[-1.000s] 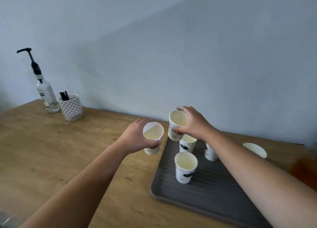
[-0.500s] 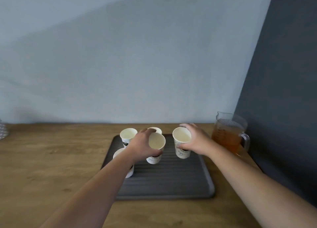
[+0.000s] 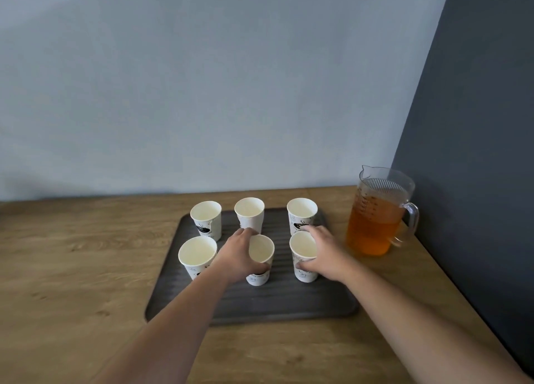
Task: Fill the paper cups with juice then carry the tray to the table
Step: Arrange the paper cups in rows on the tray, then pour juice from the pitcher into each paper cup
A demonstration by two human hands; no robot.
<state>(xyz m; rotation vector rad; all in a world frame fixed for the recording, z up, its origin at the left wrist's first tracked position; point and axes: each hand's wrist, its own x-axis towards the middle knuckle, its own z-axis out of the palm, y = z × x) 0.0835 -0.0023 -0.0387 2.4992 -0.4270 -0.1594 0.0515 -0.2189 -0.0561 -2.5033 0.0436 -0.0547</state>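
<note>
Several empty white paper cups stand upright in two rows on a dark ribbed tray [image 3: 277, 302] on the wooden counter. My left hand [image 3: 237, 256] is wrapped around the front middle cup [image 3: 261, 250], which rests on the tray. My right hand [image 3: 323, 253] grips the front right cup [image 3: 302, 246], also set down on the tray. The front left cup [image 3: 197, 252] stands free beside my left wrist. Three more cups [image 3: 249, 214] line the back row. A clear jug [image 3: 375, 213] of orange juice stands just right of the tray.
The wooden counter [image 3: 72, 268] stretches left of the tray. A pale wall runs behind it and a dark wall [image 3: 476, 123] closes the right side, right behind the jug.
My view swung right, so the pump bottle and patterned pot left the frame and the jug came in. Both held cups came down onto the tray's front row.
</note>
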